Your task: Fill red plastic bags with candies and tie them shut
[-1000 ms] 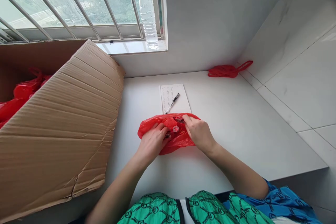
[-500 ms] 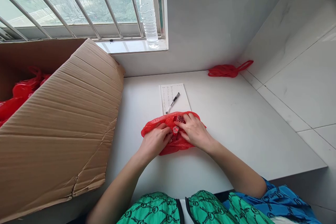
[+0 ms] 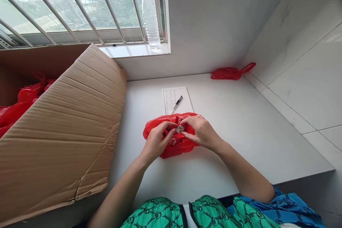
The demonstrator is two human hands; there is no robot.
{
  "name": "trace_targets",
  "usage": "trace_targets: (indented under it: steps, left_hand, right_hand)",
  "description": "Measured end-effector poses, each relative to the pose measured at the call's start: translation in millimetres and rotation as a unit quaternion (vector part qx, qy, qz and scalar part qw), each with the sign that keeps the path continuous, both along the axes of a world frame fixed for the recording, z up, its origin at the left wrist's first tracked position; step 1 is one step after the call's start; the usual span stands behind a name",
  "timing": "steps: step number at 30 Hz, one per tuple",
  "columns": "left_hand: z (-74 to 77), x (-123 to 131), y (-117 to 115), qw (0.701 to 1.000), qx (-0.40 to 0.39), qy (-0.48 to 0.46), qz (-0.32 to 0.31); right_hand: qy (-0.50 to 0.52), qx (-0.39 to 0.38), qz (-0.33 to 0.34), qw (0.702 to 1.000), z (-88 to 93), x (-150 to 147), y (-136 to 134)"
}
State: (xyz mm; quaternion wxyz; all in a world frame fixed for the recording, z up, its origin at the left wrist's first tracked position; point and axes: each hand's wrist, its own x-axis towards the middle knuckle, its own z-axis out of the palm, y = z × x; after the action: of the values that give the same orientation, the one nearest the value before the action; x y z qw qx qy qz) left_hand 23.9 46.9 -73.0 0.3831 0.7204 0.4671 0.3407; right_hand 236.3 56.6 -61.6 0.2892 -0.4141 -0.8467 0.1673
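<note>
two hands meet over a crumpled red plastic bag (image 3: 171, 150) lying on the white table (image 3: 240, 142), about midway along it. at far left a big cardboard box (image 3: 66, 131) leans, its flap close to the left hand (image 3: 156, 142), with only a narrow strip of bare top between. that hand is curled, thumb and forefinger pinching a small round disc (image 3: 180, 128) just above the bag. the right hand (image 3: 203, 133), fingers bent too, nips the same disc from the other side. just behind lie a sheet of paper (image 3: 184, 103) and a pen (image 3: 176, 104). rightward the table runs open to the tiled wall (image 3: 307, 78).
</note>
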Motion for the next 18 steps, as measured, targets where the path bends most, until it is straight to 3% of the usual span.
trace_targets:
  steps: [3, 7, 12, 18]
  left_hand:
    - [6.4, 0.7, -1.8, 0.985, -0.103, -0.140, -0.010]
    - [12.6, 1.0, -3.5, 0.961, -0.170, -0.219, -0.024]
    - [15.4, 1.5, -4.7, 0.955, -0.179, -0.234, -0.018]
    - [14.6, -1.2, -3.9, 0.967, -0.152, -0.202, -0.026]
  right_hand:
    - [0.137, -0.147, 0.010, 0.979, 10.6, 3.2, -5.3]
    - [0.234, -0.283, 0.015, 0.930, 12.9, 2.9, -7.0]
    - [0.277, -0.321, 0.030, 0.905, 6.8, 1.6, -3.0]
    - [0.265, -0.297, 0.029, 0.917, 9.0, 1.8, -4.9]
